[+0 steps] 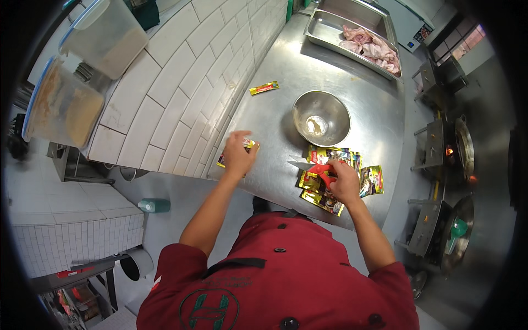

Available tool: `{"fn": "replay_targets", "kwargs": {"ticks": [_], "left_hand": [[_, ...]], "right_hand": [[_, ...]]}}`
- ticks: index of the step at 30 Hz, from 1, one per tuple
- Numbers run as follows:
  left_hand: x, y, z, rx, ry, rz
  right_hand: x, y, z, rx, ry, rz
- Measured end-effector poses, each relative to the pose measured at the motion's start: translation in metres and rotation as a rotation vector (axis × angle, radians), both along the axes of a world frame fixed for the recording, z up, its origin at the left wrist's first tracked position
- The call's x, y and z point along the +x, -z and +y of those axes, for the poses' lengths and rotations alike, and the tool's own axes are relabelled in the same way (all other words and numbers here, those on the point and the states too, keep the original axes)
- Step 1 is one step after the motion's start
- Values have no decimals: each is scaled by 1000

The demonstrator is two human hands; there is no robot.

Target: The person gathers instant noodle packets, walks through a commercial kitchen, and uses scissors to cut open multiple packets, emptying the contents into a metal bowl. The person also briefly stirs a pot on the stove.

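Note:
My right hand (345, 181) grips red-handled scissors (319, 169), their blades parted and pointing left. Below and around them lie several yellow-and-dark printed foil packets (321, 202), partly overlapping. One more packet (372, 181) rests to the right of that hand. Over at the table's left edge, my left hand (239, 156) is blurred and covers part of a yellow packet (251, 144); whether the fingers grip it is unclear. A steel mixing bowl (321, 117) stands beyond the scissors, with a bright reflection at its bottom. Farther back lies a narrow yellow sachet (264, 88).
A deep steel tray (326, 31) with raw pale-pink meat (371, 47) stands at the table's far end. A white tiled wall (181, 99) borders the left side, with plastic tubs (105, 39) on its ledge. Stoves with lit flames and a wok (464, 148) are at right.

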State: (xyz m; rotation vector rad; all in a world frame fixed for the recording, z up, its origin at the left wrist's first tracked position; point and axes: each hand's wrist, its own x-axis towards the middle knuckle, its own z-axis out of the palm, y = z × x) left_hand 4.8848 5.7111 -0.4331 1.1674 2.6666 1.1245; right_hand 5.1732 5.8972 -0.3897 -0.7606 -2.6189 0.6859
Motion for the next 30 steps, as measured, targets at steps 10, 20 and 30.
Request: {"fn": "replay_targets", "kwargs": {"ticks": [10, 20, 30], "left_hand": [[92, -69, 48, 476, 526, -1343], [60, -118, 39, 268, 578, -1052], [23, -127, 13, 199, 381, -1052]], "right_hand": [[-27, -72, -17, -1034, 167, 678], [-53, -80, -23, -1028, 150, 700], [9, -102, 16, -737, -224, -234]]}}
